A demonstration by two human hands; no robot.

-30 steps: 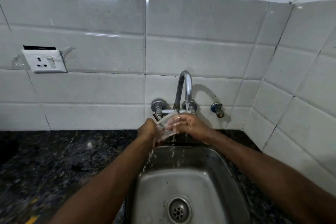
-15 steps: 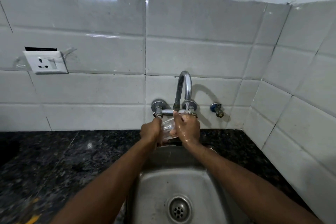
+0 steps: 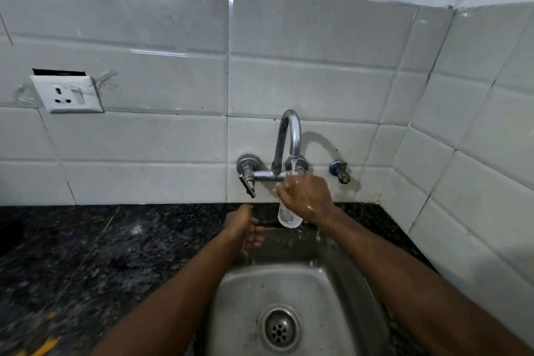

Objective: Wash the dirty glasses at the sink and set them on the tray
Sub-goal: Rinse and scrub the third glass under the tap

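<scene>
My right hand point(image 3: 307, 196) grips a clear glass point(image 3: 288, 218) upright under the chrome tap point(image 3: 290, 136). Water runs from the spout into the glass's mouth, and only its lower part shows below my fingers. My left hand point(image 3: 244, 230) hangs over the back left rim of the steel sink point(image 3: 341, 298), empty, fingers loosely curled and dripping. It sits apart from the glass, lower and to the left. No tray is in view.
Dark speckled granite counter point(image 3: 101, 254) spreads left of the sink. A tap lever point(image 3: 248, 185) sticks out at the left of the mixer, and a small valve point(image 3: 341, 172) at the right. A wall socket point(image 3: 68, 94) is on the tiles. The tiled corner wall closes the right side.
Both hands held the glass together under the tap before. My left hand has let go and dropped down to the left; my right hand now holds the glass upright under the stream.
</scene>
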